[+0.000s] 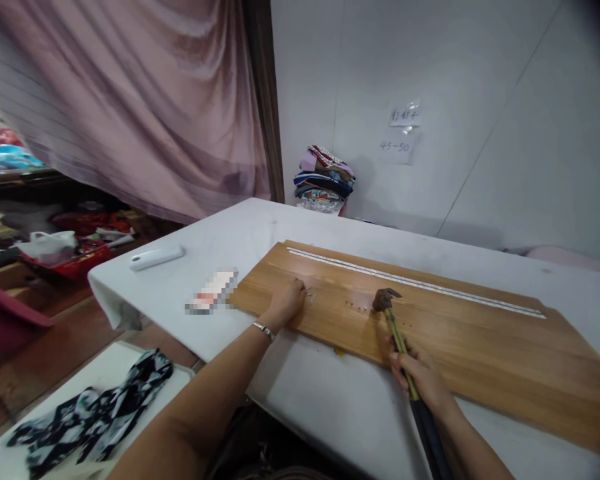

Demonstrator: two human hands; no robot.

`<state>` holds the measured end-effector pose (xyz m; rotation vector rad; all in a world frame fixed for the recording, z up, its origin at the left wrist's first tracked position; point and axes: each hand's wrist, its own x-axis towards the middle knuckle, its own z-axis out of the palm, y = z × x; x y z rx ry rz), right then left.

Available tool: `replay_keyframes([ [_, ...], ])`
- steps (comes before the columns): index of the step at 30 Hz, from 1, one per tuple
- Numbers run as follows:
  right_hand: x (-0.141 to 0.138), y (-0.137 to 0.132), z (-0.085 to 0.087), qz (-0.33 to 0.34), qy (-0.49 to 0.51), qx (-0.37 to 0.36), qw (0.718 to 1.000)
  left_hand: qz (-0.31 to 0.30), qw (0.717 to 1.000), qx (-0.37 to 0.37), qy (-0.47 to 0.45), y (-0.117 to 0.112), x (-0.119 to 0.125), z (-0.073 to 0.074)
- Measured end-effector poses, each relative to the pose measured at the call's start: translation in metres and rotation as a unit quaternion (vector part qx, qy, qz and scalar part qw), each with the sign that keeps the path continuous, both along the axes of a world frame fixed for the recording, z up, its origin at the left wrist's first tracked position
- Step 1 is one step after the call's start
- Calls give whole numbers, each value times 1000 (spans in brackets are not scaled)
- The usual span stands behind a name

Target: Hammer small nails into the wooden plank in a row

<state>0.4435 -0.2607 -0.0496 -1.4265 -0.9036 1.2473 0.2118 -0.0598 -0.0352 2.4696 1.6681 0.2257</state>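
My right hand (420, 373) is closed around the handle of a claw hammer (399, 343). The rusty hammer head is up over the wooden board (480, 347), near a row of small nails (355, 307) in its surface. On the board's left part rests my left hand (287, 301), fingers curled together beside a few loose thin nails (311, 297). Whatever may be between those fingertips is too small to make out. Along the far side of the board run two long white strips (410, 275) that look like rulers or measuring tape.
The board lies on a white-covered table (190, 287). Left of it are a blurred-out flat object (213, 291) and a white elongated object (157, 257). Folded fabrics (324, 180) are stacked by the wall. A patterned cloth (100, 413) lies on a lower white surface; a pink curtain (180, 100) hangs at left.
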Motion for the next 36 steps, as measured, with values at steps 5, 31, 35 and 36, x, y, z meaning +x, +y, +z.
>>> replay_keyframes([
  [5,3,-1,-3,3,0,6,1000,-26,999,12,31,7,3,3],
  [31,-1,3,2,-16,39,36,998,65,979,42,-190,10,-15,-14],
  [35,0,3,1,-4,40,35,999,70,985,47,-152,12,-18,-13],
  [36,0,2,2,-4,40,36,999,61,989,44,-129,13,-18,-11],
])
